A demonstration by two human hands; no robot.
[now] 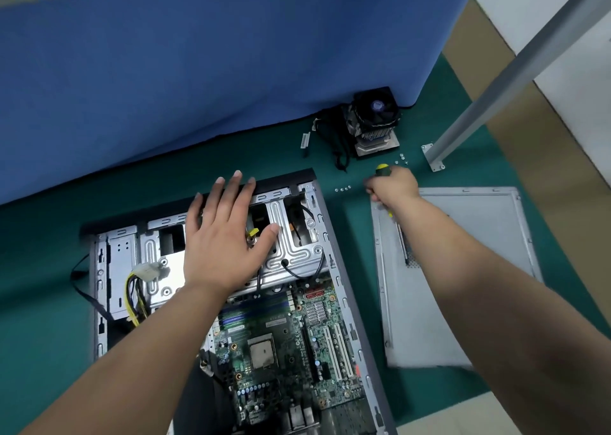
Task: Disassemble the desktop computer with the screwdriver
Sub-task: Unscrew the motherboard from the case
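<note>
The opened desktop computer case (pixel 344 289) lies flat on the green mat, its green motherboard (pixel 281 345) and bare CPU socket exposed. My left hand (pixel 224 236) rests flat, fingers spread, on the metal drive cage (pixel 294 252) at the case's far end. My right hand (pixel 393 185) is to the right of the case, shut on the screwdriver (pixel 383 170); its yellow-and-black handle top sticks out above the fist. The hand hovers over the far left corner of the removed grey side panel (pixel 463 269).
The removed CPU cooler with fan (pixel 375 120) and its cables sits by the blue partition (pixel 198 54). Small loose screws (pixel 343 189) lie on the mat (pixel 39 286) beside my right hand, more screws (pixel 401 158) near a grey metal post (pixel 496 80) with its foot plate.
</note>
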